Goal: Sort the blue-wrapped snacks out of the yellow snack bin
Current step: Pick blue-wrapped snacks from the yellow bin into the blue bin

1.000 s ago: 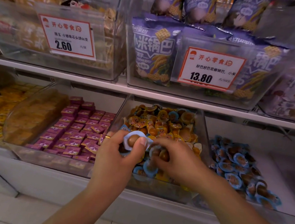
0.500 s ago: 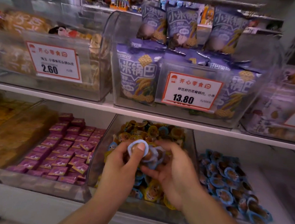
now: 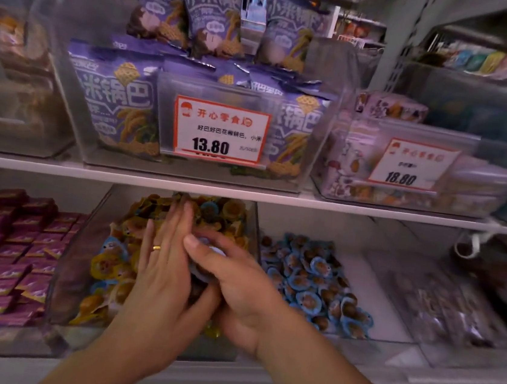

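The clear bin of yellow-wrapped snacks (image 3: 79, 266) stands on the lower shelf, centre, with a few blue-wrapped snacks (image 3: 111, 246) mixed among the yellow ones. Over it my right hand (image 3: 235, 281) curls round a bunch of blue-wrapped snacks (image 3: 208, 245), mostly hidden between my palms. My left hand (image 3: 162, 263), with a gold ring, lies against them with its fingers straight and pointing up. A pile of blue-wrapped snacks (image 3: 308, 280) lies on the shelf just right of the bin.
Purple-wrapped squares (image 3: 8, 255) fill the bin to the left. A shelf edge (image 3: 277, 196) runs just above my hands, carrying bins of purple bags (image 3: 113, 103) with price tags. Clear packets (image 3: 441, 308) lie at the far right.
My left hand no longer pinches a single blue snack; it now lies flat against the bunch in my right hand. The camera has moved closer and tilted up.
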Demonstrator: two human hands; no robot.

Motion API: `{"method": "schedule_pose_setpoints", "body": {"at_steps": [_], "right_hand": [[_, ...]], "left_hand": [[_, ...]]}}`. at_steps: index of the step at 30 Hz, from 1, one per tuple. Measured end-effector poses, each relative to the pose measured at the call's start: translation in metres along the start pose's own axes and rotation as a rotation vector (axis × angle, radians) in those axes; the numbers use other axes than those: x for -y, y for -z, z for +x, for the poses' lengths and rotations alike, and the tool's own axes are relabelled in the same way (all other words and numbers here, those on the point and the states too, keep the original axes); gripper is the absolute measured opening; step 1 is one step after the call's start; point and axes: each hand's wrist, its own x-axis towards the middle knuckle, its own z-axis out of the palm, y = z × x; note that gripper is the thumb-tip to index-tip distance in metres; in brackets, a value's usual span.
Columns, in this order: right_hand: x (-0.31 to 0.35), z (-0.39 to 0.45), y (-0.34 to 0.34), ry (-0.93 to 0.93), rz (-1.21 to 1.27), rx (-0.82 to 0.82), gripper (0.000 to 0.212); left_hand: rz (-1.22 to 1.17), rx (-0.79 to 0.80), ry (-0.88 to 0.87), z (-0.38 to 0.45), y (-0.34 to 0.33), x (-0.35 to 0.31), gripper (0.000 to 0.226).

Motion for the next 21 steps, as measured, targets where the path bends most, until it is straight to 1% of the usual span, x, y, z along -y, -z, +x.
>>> {"method": "schedule_pose_setpoints", "body": {"at_steps": [1,3,5,6,8,10,12,14,16,18,19,20,21], "right_hand": [[0.003,-0.003,0.006,0.041,-0.044,-0.036,0.016],[0.008,-0.009,0.019,0.105,-0.136,-0.093,0.020],[0.014,-0.015,0.032,0.141,-0.172,-0.124,0.023],[0.018,-0.016,0.038,0.153,-0.168,-0.140,0.023],[0.029,-0.016,0.055,0.179,-0.151,-0.191,0.018],[0.043,-0.012,0.075,0.200,-0.111,-0.285,0.010],[0.052,-0.002,0.097,0.215,-0.066,-0.429,0.007],[0.054,0.015,0.113,0.174,-0.044,-0.542,0.007],[0.052,0.033,0.123,0.038,-0.014,-0.520,0.015],[0.047,0.051,0.131,-0.071,-0.055,-0.479,0.032],[0.045,0.058,0.135,-0.088,-0.138,-0.491,0.040],[0.043,0.063,0.137,-0.080,-0.244,-0.540,0.045],[0.042,0.066,0.139,-0.041,-0.334,-0.603,0.045]], "left_hand": [[-0.060,0.037,0.016,0.000,-0.001,-0.001,0.090],[-0.232,0.140,0.080,0.000,-0.002,-0.004,0.096],[-0.352,0.232,0.102,-0.002,-0.006,-0.002,0.095],[-0.367,0.250,0.088,-0.003,-0.008,-0.001,0.093],[-0.333,0.226,0.059,-0.004,-0.010,0.006,0.084],[-0.255,0.195,0.035,-0.002,-0.008,0.014,0.067],[-0.157,0.246,0.009,-0.002,-0.005,0.023,0.051],[-0.050,0.351,-0.001,-0.006,-0.002,0.031,0.053],[0.030,0.452,-0.017,-0.012,-0.002,0.037,0.059],[0.050,0.465,-0.023,-0.016,-0.002,0.040,0.059],[0.042,0.448,-0.019,-0.016,0.000,0.043,0.057],[0.038,0.427,-0.014,-0.016,0.002,0.045,0.053],[0.041,0.409,-0.007,-0.015,0.005,0.048,0.048]]}}
